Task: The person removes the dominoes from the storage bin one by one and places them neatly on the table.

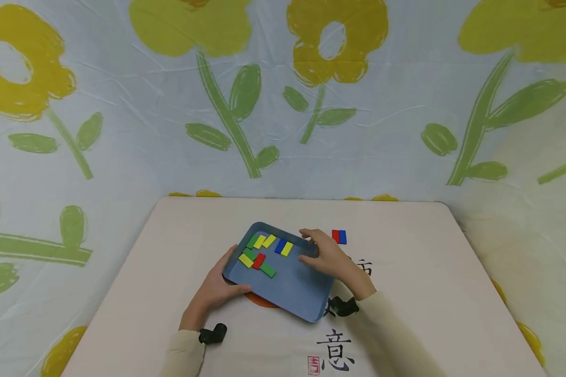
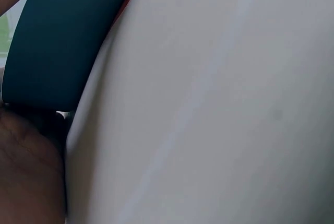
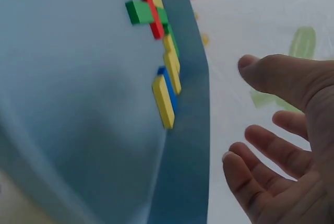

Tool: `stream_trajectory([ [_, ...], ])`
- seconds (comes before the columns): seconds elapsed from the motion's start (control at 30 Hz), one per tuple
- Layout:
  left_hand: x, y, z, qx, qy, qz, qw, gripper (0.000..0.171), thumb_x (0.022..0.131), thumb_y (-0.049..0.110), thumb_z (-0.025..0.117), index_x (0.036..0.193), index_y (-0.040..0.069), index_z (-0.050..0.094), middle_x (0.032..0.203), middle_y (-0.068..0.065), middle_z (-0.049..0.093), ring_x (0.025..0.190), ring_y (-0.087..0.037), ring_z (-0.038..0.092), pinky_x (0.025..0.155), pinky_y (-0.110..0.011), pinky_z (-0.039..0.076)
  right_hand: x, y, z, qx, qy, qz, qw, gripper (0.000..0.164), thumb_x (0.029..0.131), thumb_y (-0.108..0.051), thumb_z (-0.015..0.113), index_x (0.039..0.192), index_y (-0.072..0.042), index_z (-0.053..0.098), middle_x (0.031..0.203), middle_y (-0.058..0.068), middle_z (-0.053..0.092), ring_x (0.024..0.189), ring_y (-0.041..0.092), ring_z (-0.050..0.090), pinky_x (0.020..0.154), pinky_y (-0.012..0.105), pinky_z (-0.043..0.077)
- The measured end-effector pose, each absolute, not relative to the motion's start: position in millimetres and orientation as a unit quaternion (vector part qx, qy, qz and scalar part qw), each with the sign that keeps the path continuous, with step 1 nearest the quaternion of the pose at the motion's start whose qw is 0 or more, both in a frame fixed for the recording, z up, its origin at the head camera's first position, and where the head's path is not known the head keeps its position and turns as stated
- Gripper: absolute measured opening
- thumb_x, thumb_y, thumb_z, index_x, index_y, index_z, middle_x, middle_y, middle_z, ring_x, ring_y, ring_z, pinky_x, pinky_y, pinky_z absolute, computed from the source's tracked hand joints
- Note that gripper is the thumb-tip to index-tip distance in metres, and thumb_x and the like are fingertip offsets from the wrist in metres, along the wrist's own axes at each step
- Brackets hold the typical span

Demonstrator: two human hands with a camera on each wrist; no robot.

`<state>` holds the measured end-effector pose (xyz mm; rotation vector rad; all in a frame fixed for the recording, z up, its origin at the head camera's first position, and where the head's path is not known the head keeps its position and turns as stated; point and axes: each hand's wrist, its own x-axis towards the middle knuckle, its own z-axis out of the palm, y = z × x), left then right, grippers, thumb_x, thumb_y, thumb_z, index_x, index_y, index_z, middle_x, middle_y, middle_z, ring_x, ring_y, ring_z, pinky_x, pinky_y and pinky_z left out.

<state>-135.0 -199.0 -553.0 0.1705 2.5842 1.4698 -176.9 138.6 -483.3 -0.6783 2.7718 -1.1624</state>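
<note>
A blue-grey rectangular tray (image 1: pixel 292 293) is turned at an angle on the table. My left hand (image 1: pixel 216 287) grips its left corner, thumb along the near rim and fingers round the outer side. In the left wrist view the tray's outer wall (image 2: pixel 57 41) rises beside the palm. Several flat blocks lie toward the tray's far left, among them a red block (image 1: pixel 259 261), a green block (image 1: pixel 268 270), a blue block (image 1: pixel 280 245) and a yellow block (image 1: pixel 287 248). My right hand (image 1: pixel 332 257) is by the far right corner, fingers spread and holding nothing.
Beyond the right hand, a red block (image 1: pixel 335 236) and another blue block (image 1: pixel 343 237) lie side by side on the pale table (image 1: pixel 405 272). Black written characters (image 1: pixel 336 351) mark the cloth nearer me. Flower-printed cloth (image 1: pixel 382 157) hangs behind the table.
</note>
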Motion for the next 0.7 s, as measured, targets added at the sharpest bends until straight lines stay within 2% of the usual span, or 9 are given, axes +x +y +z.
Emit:
stream_trajectory([
  [0.27,-135.7,-198.6,-552.9,0.062,0.860,0.500,0.078,0.117,0.073,0.041,0.093,0.165,0.028,0.023,0.170,-0.007,0.026,0.156,-0.038,0.026,0.122,-0.066,0.026,-181.9,106.6,-487.0,-0.293,0.883,-0.354,0.097,0.064,0.092,-0.018,0.079,0.147,0.000,0.052,0.137,0.018,0.061,0.116,0.034,0.063,0.090,0.043,0.060],
  [0.5,-136.1,-200.0,-555.7,0.064,0.861,0.500,0.073,0.115,0.074,0.040,0.093,0.165,0.030,0.024,0.170,-0.006,0.027,0.156,-0.037,0.027,0.121,-0.065,0.027,-185.7,81.5,-492.4,-0.324,0.877,-0.321,0.150,0.062,0.093,-0.019,0.078,0.148,-0.005,0.054,0.141,0.014,0.061,0.123,0.028,0.061,0.104,0.043,0.054],
  [0.7,-136.0,-202.3,-555.6,0.071,0.858,0.503,0.075,0.113,0.075,0.035,0.093,0.165,0.029,0.023,0.170,-0.008,0.028,0.155,-0.038,0.027,0.121,-0.065,0.028,-188.9,66.5,-500.5,-0.342,0.872,-0.307,0.171,0.059,0.093,-0.019,0.079,0.146,-0.009,0.056,0.144,0.008,0.061,0.122,0.024,0.062,0.105,0.038,0.054],
])
